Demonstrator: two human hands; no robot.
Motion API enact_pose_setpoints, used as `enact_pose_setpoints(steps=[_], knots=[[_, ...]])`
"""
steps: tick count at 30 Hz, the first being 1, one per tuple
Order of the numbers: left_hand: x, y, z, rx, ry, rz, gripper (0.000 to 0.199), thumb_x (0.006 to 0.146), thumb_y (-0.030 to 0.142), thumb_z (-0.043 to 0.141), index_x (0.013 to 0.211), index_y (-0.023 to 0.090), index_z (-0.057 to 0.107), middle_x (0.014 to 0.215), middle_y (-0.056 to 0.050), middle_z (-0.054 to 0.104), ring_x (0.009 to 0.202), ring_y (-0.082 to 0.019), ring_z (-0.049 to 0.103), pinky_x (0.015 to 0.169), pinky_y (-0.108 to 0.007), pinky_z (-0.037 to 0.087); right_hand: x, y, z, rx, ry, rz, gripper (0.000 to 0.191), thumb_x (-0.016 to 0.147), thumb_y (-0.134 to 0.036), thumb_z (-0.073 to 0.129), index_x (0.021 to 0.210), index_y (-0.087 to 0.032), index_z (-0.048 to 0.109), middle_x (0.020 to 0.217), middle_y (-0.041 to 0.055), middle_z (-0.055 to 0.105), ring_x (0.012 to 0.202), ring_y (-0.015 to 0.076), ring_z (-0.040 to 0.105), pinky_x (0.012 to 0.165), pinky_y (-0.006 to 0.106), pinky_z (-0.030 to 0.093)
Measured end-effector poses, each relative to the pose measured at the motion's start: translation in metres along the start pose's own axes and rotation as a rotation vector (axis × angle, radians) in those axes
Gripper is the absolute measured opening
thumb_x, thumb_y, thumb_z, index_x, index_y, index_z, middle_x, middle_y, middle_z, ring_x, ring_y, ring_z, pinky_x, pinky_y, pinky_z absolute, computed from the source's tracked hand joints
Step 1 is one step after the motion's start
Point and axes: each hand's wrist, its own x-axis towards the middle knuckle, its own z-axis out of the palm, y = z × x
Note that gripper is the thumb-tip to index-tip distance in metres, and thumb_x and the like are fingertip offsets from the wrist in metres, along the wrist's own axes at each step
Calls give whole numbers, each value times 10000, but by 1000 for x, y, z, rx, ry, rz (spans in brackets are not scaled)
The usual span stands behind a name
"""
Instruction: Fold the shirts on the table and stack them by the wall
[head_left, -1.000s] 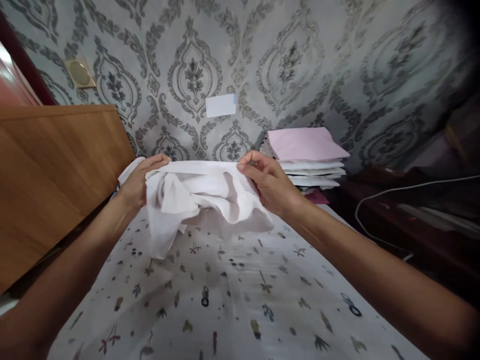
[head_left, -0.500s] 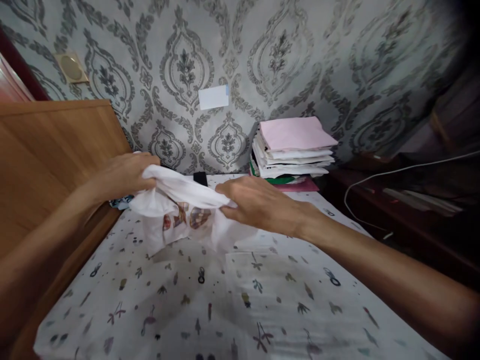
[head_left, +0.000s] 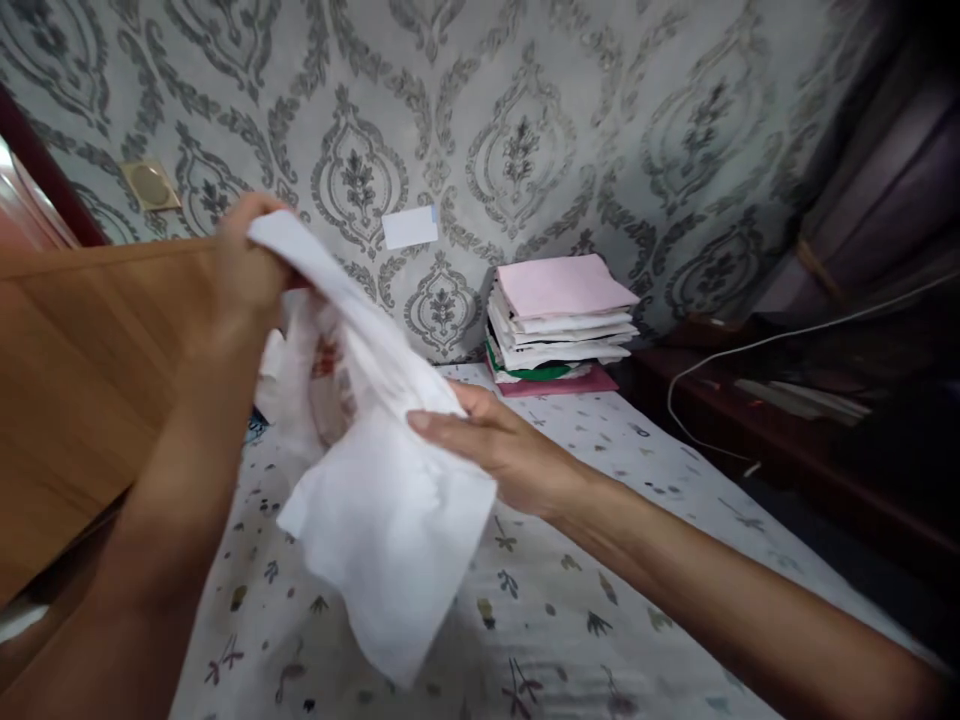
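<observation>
A white T-shirt (head_left: 394, 545) with a brownish-red print hangs bunched in the air between my hands. Raised at the upper left, my left hand (head_left: 255, 255) grips one end of the cloth; motion blurs it a little. Lower and to the right, my right hand (head_left: 499, 445) pinches the shirt between thumb and fingers. A loose white flap, perhaps a sleeve, droops below the right hand over the patterned sheet (head_left: 555, 620). Most of the print is hidden in the folds.
A stack of folded clothes (head_left: 566, 290), pink on top, lies on the bed against the wall. At left stands a wooden board (head_left: 97, 370). To the right, a white cable (head_left: 697, 370) loops over a dark red ledge (head_left: 750, 430).
My left hand has risen and the shirt has gone from nearly level to a steep slant. My right hand has moved slightly down, and a white flap now hangs in front.
</observation>
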Motion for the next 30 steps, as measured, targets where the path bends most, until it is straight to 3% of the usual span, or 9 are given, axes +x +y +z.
enact_pose_setpoints(steps=[4, 7, 9, 13, 17, 21, 24, 26, 30], knots=[[-6, -30, 101, -204, -390, -106, 524, 747, 269, 714, 1233, 203, 530, 1187, -100, 639, 1120, -260, 596, 821, -357, 485, -41, 10, -42, 153, 403, 148, 370, 755, -368, 777, 1052, -173, 672, 911, 61, 746, 720, 190, 696, 633, 279, 565], [-45, -68, 132, -180, -709, -231, 778, 663, 294, 786, 1361, 260, 444, 1514, -150, 393, 1371, -331, 418, 1001, -432, 425, -85, 34, -83, 149, 629, 304, 344, 792, -370, 748, 1068, -178, 676, 931, 89, 755, 796, 231, 722, 691, 311, 591], [-75, -95, 122, -85, -827, -294, 742, 696, 382, 746, 1363, 281, 437, 1564, -139, 322, 1426, -347, 335, 1048, -457, 386, -116, 55, -105, 144, 755, 410, 324, 767, -353, 774, 1026, -185, 676, 908, 88, 751, 804, 227, 719, 681, 294, 596], [-126, -144, 63, 303, -853, -351, 639, 710, 553, 652, 1242, 217, 541, 1400, -151, 507, 1330, -365, 445, 1046, -462, 390, -163, 84, -126, 101, 900, 531, 335, 612, -284, 879, 862, -217, 666, 846, 53, 723, 716, 189, 681, 642, 261, 598], [-157, -184, 9, 656, -767, -511, 748, 586, 643, 660, 1146, 153, 588, 1267, -183, 589, 1230, -403, 525, 974, -420, 450, -172, 89, -122, -63, 750, 627, 258, 605, -321, 862, 718, -189, 672, 739, 31, 684, 617, 156, 610, 603, 265, 547], [-169, -209, -4, 819, -666, -639, 689, 536, 668, 657, 969, 134, 604, 1088, -213, 644, 1089, -429, 589, 837, -438, 482, -160, 89, -114, -145, 648, 647, 301, 626, -429, 827, 699, -169, 695, 714, 43, 693, 639, 192, 625, 612, 304, 520], [-170, -211, 6, 710, -582, -755, 486, 525, 601, 674, 763, 192, 564, 797, -103, 642, 859, -350, 626, 653, -367, 463, -153, 92, -108, -43, 715, 535, 363, 670, -495, 791, 843, -183, 723, 869, 79, 739, 797, 256, 684, 709, 353, 547], [-166, -205, 14, 466, -434, -825, 404, 497, 512, 709, 697, 216, 520, 648, -15, 571, 721, -266, 594, 575, -313, 422, -151, 89, -105, 43, 793, 468, 400, 701, -522, 770, 935, -201, 720, 941, 90, 747, 854, 269, 696, 751, 365, 554], [-143, -184, 9, 32, -171, -840, 443, 457, 392, 772, 723, 234, 455, 622, 62, 559, 659, -173, 563, 576, -268, 450, -159, 68, -102, 79, 841, 398, 405, 699, -521, 774, 989, -244, 714, 971, 91, 748, 888, 283, 702, 791, 383, 566]])
